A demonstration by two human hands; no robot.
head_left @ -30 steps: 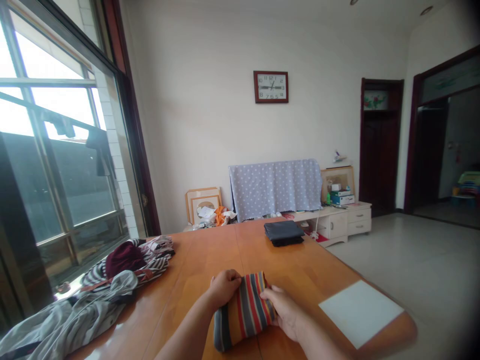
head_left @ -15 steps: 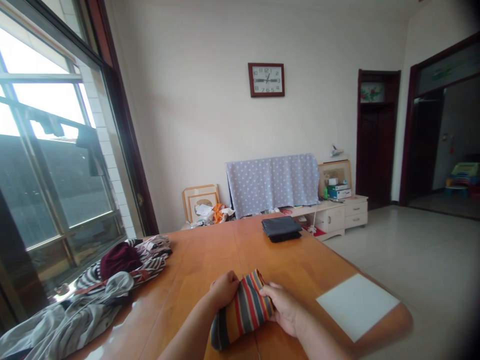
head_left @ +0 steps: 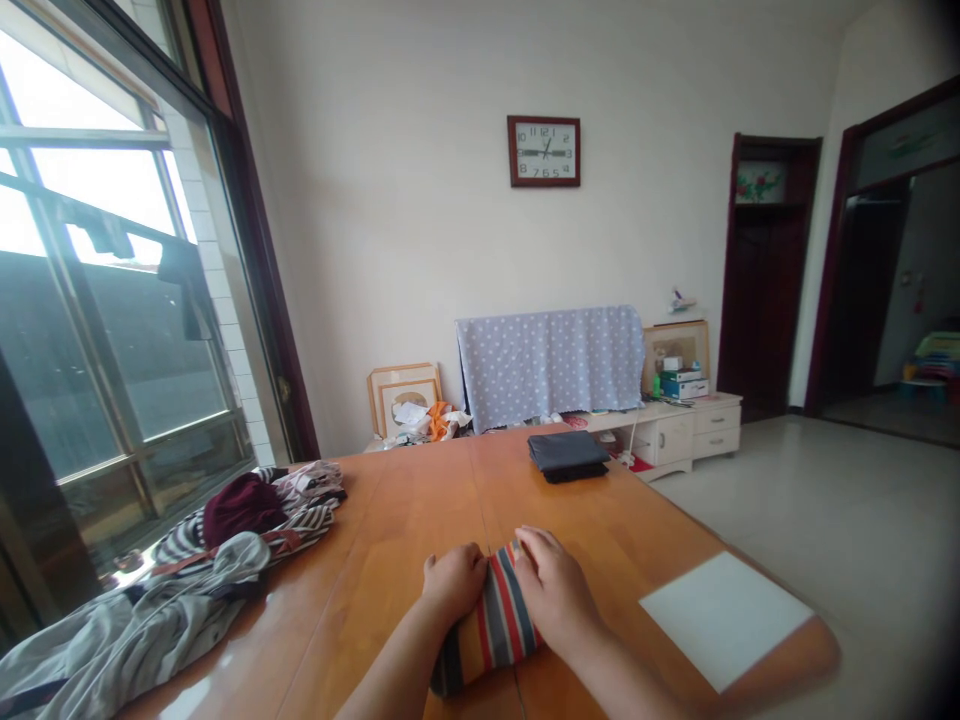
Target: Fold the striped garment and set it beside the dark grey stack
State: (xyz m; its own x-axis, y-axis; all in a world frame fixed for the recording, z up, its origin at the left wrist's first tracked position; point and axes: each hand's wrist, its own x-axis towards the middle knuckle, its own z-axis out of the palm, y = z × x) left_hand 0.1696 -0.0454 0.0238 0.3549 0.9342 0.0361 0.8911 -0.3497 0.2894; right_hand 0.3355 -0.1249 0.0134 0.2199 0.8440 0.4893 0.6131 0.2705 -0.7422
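A folded cloth with red, yellow, grey and orange stripes lies on the near part of the wooden table, below the middle of the view. My left hand is closed on its far left edge, the fingertips partly hidden. At the far right corner, my right hand has its fingers bent over the cloth, gripping the edge. The near left end of the cloth shows beside my left forearm.
Folded dark cloths are stacked near the table's far edge. A loose heap of clothes lies along the left side, by the window. On the right, a white sheet rests near the rounded corner of the wooden table.
My right hand has shifted from the cloth's right side up over its far right corner, with its back now turned up. My left hand keeps its hold. The view has turned slightly left.
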